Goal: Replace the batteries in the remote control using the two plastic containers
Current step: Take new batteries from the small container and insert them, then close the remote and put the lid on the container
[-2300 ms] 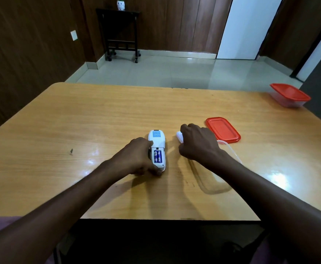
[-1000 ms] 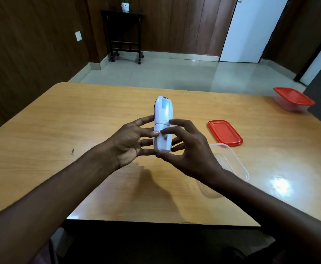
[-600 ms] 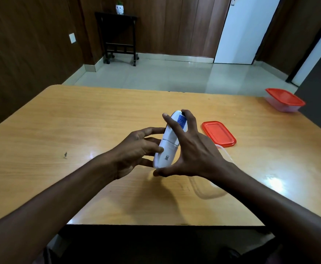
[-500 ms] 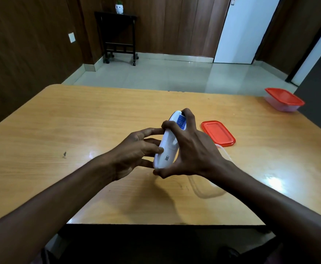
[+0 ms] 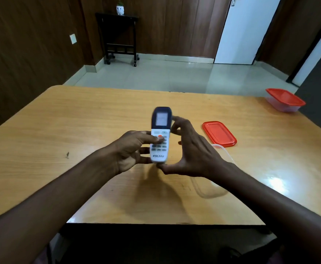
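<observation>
The white air-conditioner remote was held upright above the middle of the bench, button face toward the camera, its dark display end up; it was blurred. The left hand gripped it from the left, thumb pressed on the orange button and fingers curled behind the body. The right hand was beside it on the right, its grip spread: the thumb touched the remote's bottom end and the fingers arched loosely near the upper edge, whether touching it or not I could not tell.

Just right of the hands, a clear plastic container sat open on the bench, partly hidden by the right forearm; nothing could be made out in the part that showed. Its red lid lay flat just beyond it, apart from the hands. A second clear container, closed with a red lid, stood at the far right corner, close to the bench edge; its contents could not be seen.

The bench's left half and far side were bare wood, apart from a small dark speck at left.
</observation>
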Action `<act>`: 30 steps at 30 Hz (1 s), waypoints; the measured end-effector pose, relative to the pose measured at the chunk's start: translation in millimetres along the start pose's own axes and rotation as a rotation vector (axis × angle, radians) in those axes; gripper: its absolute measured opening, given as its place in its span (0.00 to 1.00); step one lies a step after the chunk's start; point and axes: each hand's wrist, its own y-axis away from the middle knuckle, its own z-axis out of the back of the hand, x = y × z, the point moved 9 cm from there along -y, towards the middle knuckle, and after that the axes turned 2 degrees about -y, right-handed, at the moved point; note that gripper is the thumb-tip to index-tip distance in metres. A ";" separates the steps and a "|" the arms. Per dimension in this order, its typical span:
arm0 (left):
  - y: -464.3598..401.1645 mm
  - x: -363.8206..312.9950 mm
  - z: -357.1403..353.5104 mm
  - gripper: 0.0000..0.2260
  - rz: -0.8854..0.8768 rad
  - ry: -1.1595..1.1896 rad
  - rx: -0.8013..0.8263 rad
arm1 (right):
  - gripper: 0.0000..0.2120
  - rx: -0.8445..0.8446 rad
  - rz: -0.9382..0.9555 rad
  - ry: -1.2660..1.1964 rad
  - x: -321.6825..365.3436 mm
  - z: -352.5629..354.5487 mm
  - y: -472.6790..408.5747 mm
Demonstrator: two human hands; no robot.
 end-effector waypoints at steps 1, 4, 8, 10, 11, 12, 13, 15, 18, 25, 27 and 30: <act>-1.0 -0.5 3.1 0.13 -0.004 0.031 -0.026 | 0.46 0.011 -0.002 -0.010 -1.3 -2.2 0.4; -1.2 -0.2 6.6 0.14 -0.011 0.074 -0.051 | 0.40 0.015 -0.010 -0.014 -2.4 -6.3 0.8; 0.4 2.7 5.9 0.14 -0.010 0.083 -0.068 | 0.40 0.025 -0.024 -0.011 -4.1 -9.5 0.8; 0.0 4.3 3.9 0.13 -0.013 0.070 -0.057 | 0.39 -0.021 -0.082 0.021 -6.2 -6.7 1.4; -0.6 5.2 2.7 0.13 -0.014 0.066 -0.049 | 0.36 -0.055 -0.116 0.041 -7.5 -4.6 1.5; -1.2 6.0 1.1 0.12 -0.015 0.063 -0.042 | 0.33 -0.085 -0.148 0.057 -8.9 -3.1 1.7; -1.6 6.9 -0.8 0.12 -0.015 0.061 -0.035 | 0.30 -0.110 -0.173 0.069 -9.6 -2.2 1.8; -2.4 8.9 -5.4 0.10 -0.011 0.063 -0.024 | 0.26 -0.151 -0.203 0.085 -10.1 -0.6 2.3; -4.5 11.0 -8.4 0.09 -0.003 0.082 -0.026 | 0.25 -0.186 -0.257 0.068 -13.4 1.4 3.0; -8.7 2.1 -1.6 0.12 -0.068 -0.076 -0.169 | 0.25 -0.219 -0.449 0.006 -44.1 9.6 -3.2; -8.6 -2.7 6.3 0.17 -0.133 -0.428 -0.264 | 0.25 -0.230 -0.518 0.058 -62.4 14.1 -8.9; -6.2 -5.7 2.5 0.22 -0.208 -0.955 -0.315 | 0.23 -0.220 -0.621 0.157 -95.1 21.3 -20.6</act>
